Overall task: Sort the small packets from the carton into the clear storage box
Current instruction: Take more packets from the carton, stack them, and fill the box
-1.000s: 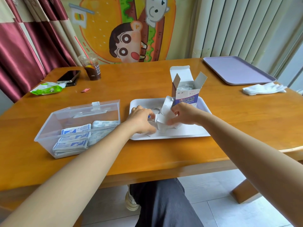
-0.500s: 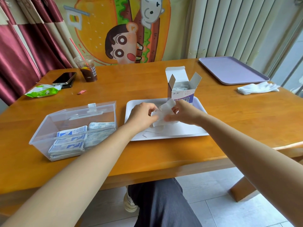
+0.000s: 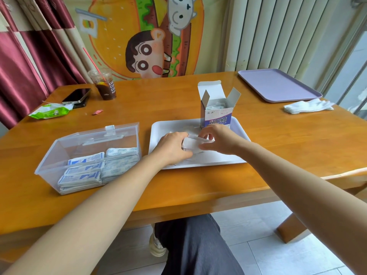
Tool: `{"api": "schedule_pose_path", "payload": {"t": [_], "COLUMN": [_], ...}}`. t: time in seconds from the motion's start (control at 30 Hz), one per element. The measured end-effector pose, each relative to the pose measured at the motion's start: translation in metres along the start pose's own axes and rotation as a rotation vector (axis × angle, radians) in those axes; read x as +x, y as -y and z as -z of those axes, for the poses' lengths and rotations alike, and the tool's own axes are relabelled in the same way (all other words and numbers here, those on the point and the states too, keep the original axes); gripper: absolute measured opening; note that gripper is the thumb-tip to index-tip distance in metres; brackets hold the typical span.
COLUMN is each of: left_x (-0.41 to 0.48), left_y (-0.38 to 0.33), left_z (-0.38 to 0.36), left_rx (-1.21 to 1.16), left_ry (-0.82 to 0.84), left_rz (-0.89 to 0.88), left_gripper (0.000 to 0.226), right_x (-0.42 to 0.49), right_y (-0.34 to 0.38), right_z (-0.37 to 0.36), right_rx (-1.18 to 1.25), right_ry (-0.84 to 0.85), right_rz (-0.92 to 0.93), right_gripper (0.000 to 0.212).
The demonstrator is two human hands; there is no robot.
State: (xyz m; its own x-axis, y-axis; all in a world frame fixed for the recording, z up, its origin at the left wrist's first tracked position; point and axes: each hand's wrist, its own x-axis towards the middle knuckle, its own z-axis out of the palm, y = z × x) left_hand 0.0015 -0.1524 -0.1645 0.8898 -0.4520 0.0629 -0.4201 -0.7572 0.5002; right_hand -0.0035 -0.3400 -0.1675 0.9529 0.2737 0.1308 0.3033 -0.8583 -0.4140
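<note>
While the left hand [image 3: 172, 147] and right hand [image 3: 220, 139] pinch the packets [image 3: 191, 144] by their ends, long axis crosswise, the box [image 3: 65, 147] sits leftward, nearer the left hand.

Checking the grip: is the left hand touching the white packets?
Touching. The head view shows the left hand gripping one end of the white packets, its fingers curled round them.

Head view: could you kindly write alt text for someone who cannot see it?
The left hand and right hand hold a bundle of white packets over a white tray. An open carton stands on the tray; a clear storage box sits to its left.
</note>
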Motion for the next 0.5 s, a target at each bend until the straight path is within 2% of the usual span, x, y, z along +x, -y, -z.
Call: {"api": "schedule_pose_path", "payload": {"t": [0.1,0.17,0.23,0.3,0.37,0.43,0.5], "left_x": [-0.002,-0.001,0.001,0.003,0.004,0.003,0.003], "left_y": [0.000,0.001,0.003,0.002,-0.001,-0.008,-0.015], "left_z": [0.000,-0.001,-0.002,0.000,0.006,0.012,0.010], "left_rx": [-0.051,-0.023,0.010,-0.064,-0.381,-0.852,-1.137], "left_ry": [0.019,0.010,-0.045,-0.140,-0.119,0.067,0.177], "left_rz": [0.029,0.014,0.022,0.137,0.326,0.475,0.515], "left_gripper": [0.032,0.023,0.023,0.031,0.032,0.035,0.040], "right_x": [0.000,-0.002,-0.002,-0.002,-0.002,-0.001,-0.002], "right_y": [0.001,0.002,0.002,0.003,0.004,0.009,0.016], "right_z": [-0.005,-0.008,-0.007,-0.004,-0.002,-0.004,-0.009], "right_rx": [-0.040,-0.061,-0.047,-0.071,-0.119,-0.164,-0.223], "right_ry": [0.065,0.062,-0.020,-0.151,-0.302,-0.405,-0.427], "right_rz": [0.020,0.027,0.019,0.002,-0.002,0.010,0.039], "right_gripper": [0.017,0.014,0.010,0.008,0.008,0.011,0.014]}}
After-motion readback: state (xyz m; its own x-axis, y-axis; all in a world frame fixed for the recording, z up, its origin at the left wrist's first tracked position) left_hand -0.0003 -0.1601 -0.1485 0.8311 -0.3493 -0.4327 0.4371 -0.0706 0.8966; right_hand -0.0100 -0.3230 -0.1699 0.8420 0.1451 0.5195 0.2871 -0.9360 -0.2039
